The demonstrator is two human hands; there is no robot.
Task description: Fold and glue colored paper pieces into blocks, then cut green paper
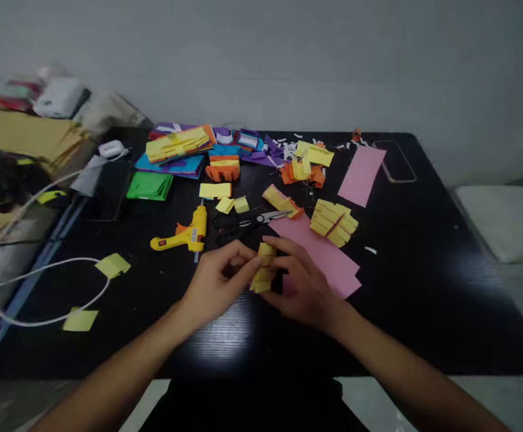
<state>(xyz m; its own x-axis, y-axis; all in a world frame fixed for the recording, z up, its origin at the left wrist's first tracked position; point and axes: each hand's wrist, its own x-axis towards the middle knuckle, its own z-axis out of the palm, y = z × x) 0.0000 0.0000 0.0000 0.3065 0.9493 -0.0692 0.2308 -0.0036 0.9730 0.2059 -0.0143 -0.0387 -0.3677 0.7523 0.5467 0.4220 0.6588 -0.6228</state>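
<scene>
Left hand, right hand both pinch yellow strip; glue gun at its 10 o'clock, scissors at 12

Two hands — one held yellow piece.
One glue gun, one pair of scissors — two yellow slips by the cable.

The scene is viewed from the wearer's head, above and behind the fingers, with the camera faced forward and tilted down. The fingers are framed close by, just below centre. The table is taken in around them almost entirely, and the wall is caught beyond them.
</scene>
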